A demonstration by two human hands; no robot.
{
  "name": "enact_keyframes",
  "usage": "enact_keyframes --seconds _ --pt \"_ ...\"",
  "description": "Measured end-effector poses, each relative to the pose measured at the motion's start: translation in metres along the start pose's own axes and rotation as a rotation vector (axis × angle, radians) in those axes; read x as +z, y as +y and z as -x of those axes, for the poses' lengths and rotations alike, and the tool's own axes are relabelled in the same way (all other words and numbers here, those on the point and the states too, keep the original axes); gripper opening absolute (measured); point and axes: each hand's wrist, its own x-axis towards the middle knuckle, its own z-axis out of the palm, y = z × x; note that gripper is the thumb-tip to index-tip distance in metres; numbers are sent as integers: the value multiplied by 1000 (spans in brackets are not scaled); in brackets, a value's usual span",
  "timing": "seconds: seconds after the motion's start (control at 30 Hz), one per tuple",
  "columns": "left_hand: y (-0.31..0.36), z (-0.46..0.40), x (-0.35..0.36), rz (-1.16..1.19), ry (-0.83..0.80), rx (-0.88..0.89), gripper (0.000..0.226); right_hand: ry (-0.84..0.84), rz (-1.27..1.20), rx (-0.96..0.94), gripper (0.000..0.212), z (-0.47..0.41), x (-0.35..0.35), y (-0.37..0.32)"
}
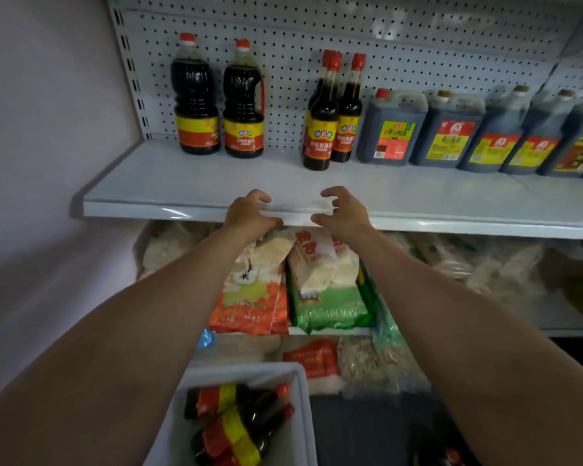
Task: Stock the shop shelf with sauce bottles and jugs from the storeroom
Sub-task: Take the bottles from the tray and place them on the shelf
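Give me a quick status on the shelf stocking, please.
Left hand and right hand empty, fingers curled at shelf edge. Slim sauce bottles lying in white bin below. Shelf front bare; nothing blocking.

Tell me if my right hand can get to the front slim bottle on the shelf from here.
Probably yes. The right hand hovers empty with fingers spread at the shelf edge, and the slim bottle stands just behind it, ahead of its neighbours. Only bare shelf lies between them, so nothing appears to block a straight reach.
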Motion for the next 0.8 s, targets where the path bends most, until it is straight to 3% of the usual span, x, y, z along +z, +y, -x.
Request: enact_keyframes --seconds 0.27,0.5,0.63,0.8 --pt "-75 69 37 -26 -83 -86 56 -114 101 115 56 73 55 54" --pt "-150 87 95 -81 -231 -257 56 -333 122 350 50 105 122 141" --pt "-192 96 135 -75 -349 -368 52 -450 116 469 54 112 175 224" --pt "-237 106 188 -72 -478 -496 49 -638 145 653 22 132 197 266"
